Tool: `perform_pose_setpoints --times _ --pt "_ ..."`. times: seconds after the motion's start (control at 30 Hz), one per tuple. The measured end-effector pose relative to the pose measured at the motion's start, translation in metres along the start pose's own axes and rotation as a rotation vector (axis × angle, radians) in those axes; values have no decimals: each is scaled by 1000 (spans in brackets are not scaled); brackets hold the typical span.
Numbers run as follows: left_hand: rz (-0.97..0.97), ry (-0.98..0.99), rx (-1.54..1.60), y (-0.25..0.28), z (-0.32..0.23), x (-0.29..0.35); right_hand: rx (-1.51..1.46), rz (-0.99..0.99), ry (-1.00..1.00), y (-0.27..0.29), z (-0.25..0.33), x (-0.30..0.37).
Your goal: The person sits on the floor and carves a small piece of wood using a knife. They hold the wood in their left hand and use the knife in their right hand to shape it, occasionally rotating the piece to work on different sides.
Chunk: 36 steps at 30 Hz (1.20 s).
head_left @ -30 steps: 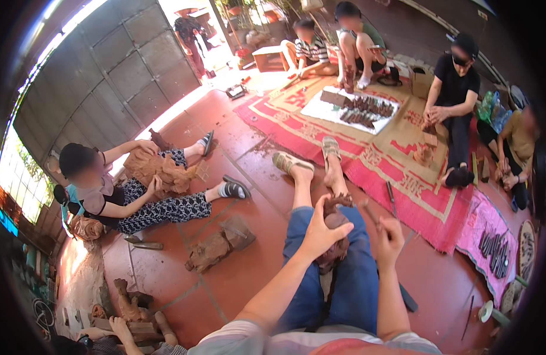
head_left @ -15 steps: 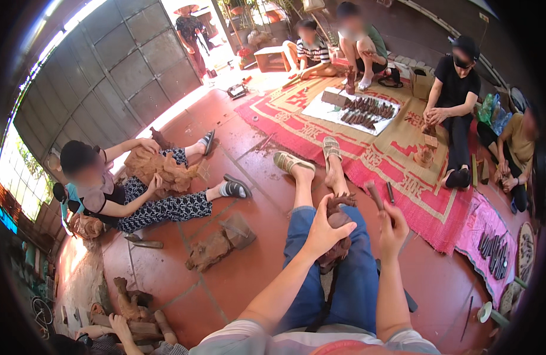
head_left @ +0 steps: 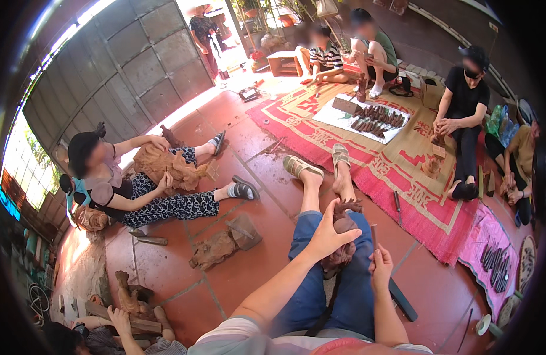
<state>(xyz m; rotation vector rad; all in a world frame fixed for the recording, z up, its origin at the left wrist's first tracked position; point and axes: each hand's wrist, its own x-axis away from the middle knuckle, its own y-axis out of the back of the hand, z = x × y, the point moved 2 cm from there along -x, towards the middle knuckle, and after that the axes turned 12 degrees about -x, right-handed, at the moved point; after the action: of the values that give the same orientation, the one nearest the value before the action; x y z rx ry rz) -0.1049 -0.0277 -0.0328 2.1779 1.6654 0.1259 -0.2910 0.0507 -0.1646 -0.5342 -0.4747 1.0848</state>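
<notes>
Between my knees stands a dark reddish-brown wood carving [head_left: 339,255] with a jagged top, propped upright on my lap. My left hand [head_left: 327,238] is wrapped round its upper part, thumb across the front. Just to the right of the carving, my right hand [head_left: 380,267] is closed on a slim carving tool [head_left: 374,234] that points up and away from me. The tool looks apart from the wood; its exact tip is hard to make out. My legs in blue trousers stretch forward on both sides of the carving.
A dark bar [head_left: 403,300] lies by my right thigh. Ahead is a red patterned mat [head_left: 368,177] with a chisel [head_left: 397,201] at its edge. Rough wood blocks [head_left: 217,248] lie left. A seated person [head_left: 107,177] holds a large carving; several others sit around. Tools cover a pink cloth [head_left: 471,236].
My right hand has come down and nearer to me with the tool. My left hand still grips the carving. The whole view has shifted slightly, moving the surroundings rightward.
</notes>
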Motion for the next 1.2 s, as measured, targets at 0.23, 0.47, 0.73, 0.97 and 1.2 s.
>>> perform_pose_setpoints --times 0.23,0.47,0.73,0.97,1.2 --pt "80 -23 -100 10 -12 0 -8 65 -106 -2 -34 7" --pt "120 19 -123 12 -20 0 -44 68 -109 3 -34 6" --pt "177 -4 -147 14 -22 -1 -4 66 -107 0 -35 6" --pt "1087 182 -873 99 -80 -141 50 89 -141 -4 -31 9" --pt "-1178 -1483 -1125 124 -382 -189 90 75 -106 2 -35 10"
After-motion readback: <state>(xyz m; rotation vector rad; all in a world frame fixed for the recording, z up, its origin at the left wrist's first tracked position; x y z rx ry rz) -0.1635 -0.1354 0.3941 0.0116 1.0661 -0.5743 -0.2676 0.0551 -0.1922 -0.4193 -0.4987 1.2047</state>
